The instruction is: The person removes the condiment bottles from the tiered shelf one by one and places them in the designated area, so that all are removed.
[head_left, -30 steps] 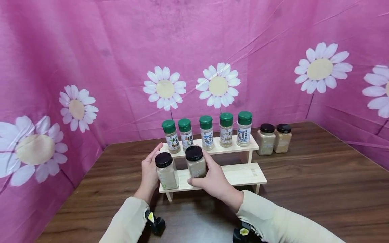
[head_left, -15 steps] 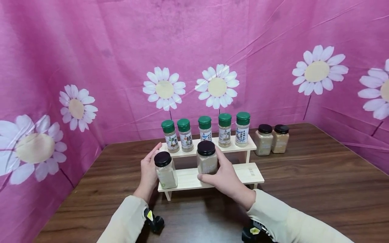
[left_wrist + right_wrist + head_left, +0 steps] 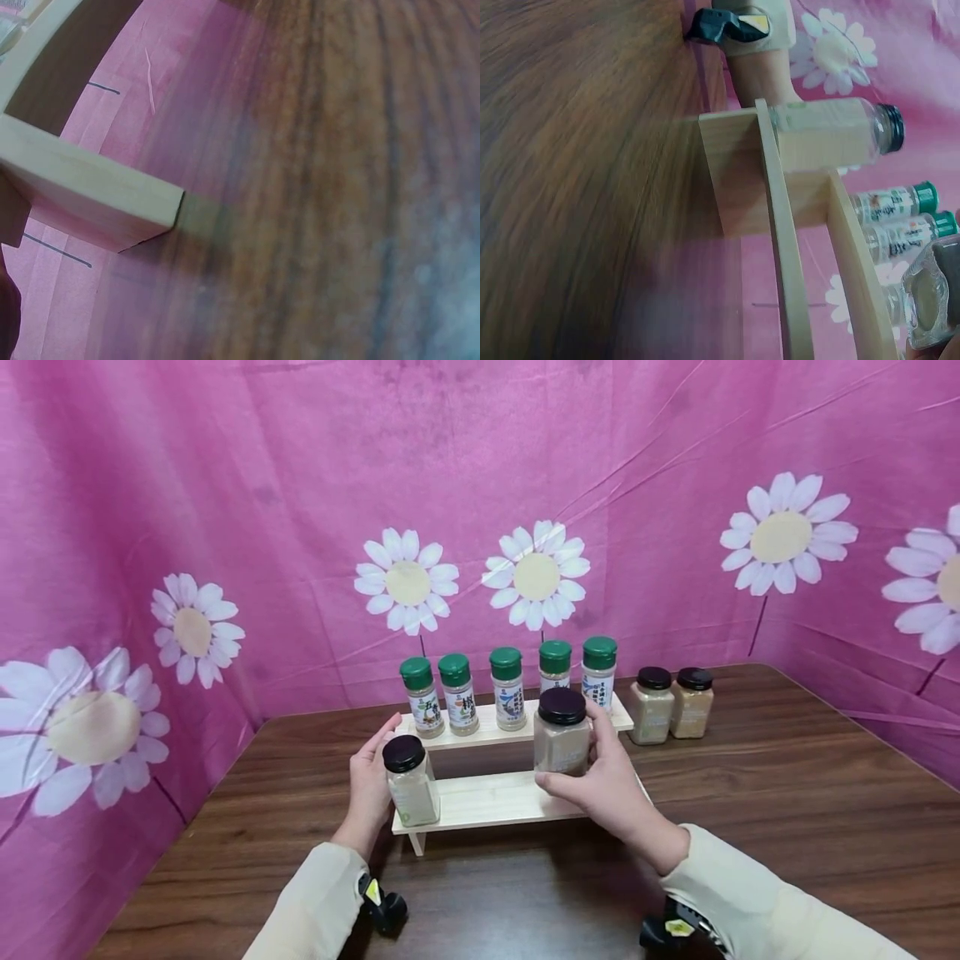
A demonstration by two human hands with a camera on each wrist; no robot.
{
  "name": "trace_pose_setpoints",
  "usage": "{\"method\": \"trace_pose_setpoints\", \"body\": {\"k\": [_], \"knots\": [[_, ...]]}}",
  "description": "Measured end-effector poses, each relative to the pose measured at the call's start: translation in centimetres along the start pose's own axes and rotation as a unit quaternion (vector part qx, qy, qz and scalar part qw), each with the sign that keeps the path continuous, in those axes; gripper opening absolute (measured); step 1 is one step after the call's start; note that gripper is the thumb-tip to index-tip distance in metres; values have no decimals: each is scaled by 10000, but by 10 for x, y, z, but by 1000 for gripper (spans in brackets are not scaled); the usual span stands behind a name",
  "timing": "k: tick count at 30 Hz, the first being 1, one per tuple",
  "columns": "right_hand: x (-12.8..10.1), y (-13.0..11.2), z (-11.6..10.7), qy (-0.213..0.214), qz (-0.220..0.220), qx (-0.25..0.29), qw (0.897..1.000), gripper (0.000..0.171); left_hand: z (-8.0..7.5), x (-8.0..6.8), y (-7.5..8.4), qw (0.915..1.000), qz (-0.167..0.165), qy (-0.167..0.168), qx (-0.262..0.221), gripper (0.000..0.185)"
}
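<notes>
My right hand (image 3: pixel 621 789) grips a square clear spice jar (image 3: pixel 561 748) with a black lid and greyish powder. It holds the jar raised over the right part of the lower shelf of a two-step wooden rack (image 3: pixel 487 800); the jar's underside faces the camera in the right wrist view. A similar black-lidded jar (image 3: pixel 415 795) of pale powder stands at the lower shelf's left end. Just left of it, my left hand (image 3: pixel 367 785) lies along the rack's end, its fingers extended up to the upper shelf; part of that hand is hidden behind the jar.
Several green-capped shaker bottles (image 3: pixel 509 693) line the upper shelf, some partly behind the raised jar. Two more black-lidded jars, one greenish (image 3: pixel 652 712) and one tan (image 3: pixel 691 708), stand on the brown wooden table (image 3: pixel 780 810) right of the rack. A pink flowered cloth (image 3: pixel 480 460) hangs behind.
My right hand has carried the greyish jar rightward along the rack and somewhat upward, away from the pale jar. My left hand stays in place.
</notes>
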State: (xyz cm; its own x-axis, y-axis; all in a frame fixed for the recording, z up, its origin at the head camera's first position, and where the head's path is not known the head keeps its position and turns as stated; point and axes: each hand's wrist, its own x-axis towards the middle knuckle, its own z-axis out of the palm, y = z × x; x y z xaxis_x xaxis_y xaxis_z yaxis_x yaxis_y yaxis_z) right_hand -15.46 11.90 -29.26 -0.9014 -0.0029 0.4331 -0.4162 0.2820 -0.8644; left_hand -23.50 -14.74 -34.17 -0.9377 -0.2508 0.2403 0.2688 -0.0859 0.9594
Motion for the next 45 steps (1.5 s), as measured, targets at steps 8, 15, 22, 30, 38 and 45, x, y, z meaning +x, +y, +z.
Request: {"method": "trace_pose_setpoints", "body": {"k": [8,15,22,30,38,45], "knots": [[-3,4,-24,266,-238,-351,9987,90,-2,0,-5,9997,32,-51,-233,35],[-5,8,-42,509,-315,-434,9973,88,-2,1,-4,9995,58,-27,-312,35],[-4,20,-63,890,-680,-601,9919,89,-2,0,-6,9997,70,17,-254,35],[-3,35,-85,1160,-770,-639,9882,92,-2,0,-7,9997,6,-38,-237,35],[6,51,-115,1642,-529,-1182,9779,88,-1,4,-6,9997,191,15,-146,33],[12,67,-137,1786,-258,-1483,9723,86,-1,5,-5,9994,291,-20,-164,34]]}}
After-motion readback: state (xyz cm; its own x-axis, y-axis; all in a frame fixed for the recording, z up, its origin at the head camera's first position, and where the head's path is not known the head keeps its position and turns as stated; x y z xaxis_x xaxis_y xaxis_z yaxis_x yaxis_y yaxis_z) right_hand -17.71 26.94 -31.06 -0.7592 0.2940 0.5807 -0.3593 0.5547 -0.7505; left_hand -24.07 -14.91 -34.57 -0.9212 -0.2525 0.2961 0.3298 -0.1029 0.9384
